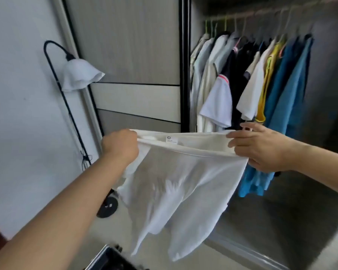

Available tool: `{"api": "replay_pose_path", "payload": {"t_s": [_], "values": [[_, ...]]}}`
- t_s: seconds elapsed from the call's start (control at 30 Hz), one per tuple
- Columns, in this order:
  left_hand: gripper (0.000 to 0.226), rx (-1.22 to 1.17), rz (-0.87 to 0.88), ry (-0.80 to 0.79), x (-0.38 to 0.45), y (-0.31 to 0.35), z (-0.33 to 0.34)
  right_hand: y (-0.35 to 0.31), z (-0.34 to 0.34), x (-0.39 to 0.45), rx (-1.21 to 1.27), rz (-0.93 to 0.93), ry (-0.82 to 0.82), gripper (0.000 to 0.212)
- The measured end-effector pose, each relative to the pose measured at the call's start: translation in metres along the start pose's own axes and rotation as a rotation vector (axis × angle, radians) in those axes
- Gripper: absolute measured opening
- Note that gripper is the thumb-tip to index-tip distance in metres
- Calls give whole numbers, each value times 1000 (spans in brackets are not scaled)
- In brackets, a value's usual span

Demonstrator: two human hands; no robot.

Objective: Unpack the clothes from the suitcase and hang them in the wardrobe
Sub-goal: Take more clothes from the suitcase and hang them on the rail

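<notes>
Open wardrobe (261,133) with hung shirts (248,78) behind, floor lamp (80,75) left, suitcase (109,258) corner below, white T-shirt (180,178) stretched crosswise mid-air, hem hanging downward, left hand (120,147) fisted on one end, right hand (261,147) pinching the other

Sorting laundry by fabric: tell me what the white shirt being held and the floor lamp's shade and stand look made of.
White shirt: thin, soft knit, likely cotton; light shows through, and it drapes limply between the left hand and right hand.
Lamp shade: matte white, apparently cloth or frosted plastic; unclear.
Lamp stand: thin black rod, probably painted metal.
</notes>
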State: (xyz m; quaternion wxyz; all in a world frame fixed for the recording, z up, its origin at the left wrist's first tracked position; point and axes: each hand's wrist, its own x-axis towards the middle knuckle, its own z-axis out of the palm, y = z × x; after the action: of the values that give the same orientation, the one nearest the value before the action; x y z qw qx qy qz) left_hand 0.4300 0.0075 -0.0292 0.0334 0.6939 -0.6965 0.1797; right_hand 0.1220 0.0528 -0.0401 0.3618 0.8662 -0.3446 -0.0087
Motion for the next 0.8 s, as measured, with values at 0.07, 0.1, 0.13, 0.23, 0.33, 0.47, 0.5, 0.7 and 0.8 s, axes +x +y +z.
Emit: {"api": "replay_pose_path", "payload": {"t_s": [0.07,0.1,0.13,0.23,0.33,0.47,0.5,0.7,0.8], "values": [[34,39,82,83,17,29,-24,25,-23,-29,-5,-6,-53,20],[35,43,149,137,25,50,-38,36,-37,-46,-24,28,-118,22],[36,49,219,183,33,73,-51,47,-44,-62,-60,55,-134,19],[38,48,380,309,50,133,-83,75,-56,-100,-162,272,-139,11],[36,51,519,397,69,184,-103,110,-53,-135,-180,509,-80,22],[29,18,650,375,95,250,-121,159,-40,-168,-185,718,-77,14],[28,1,668,352,103,266,-126,175,-34,-177,-151,733,-64,14],[15,-84,761,363,155,336,-159,258,-11,-215,-118,786,-256,23],[10,-148,773,397,176,367,-171,283,-5,-224,-45,885,-365,20]]}}
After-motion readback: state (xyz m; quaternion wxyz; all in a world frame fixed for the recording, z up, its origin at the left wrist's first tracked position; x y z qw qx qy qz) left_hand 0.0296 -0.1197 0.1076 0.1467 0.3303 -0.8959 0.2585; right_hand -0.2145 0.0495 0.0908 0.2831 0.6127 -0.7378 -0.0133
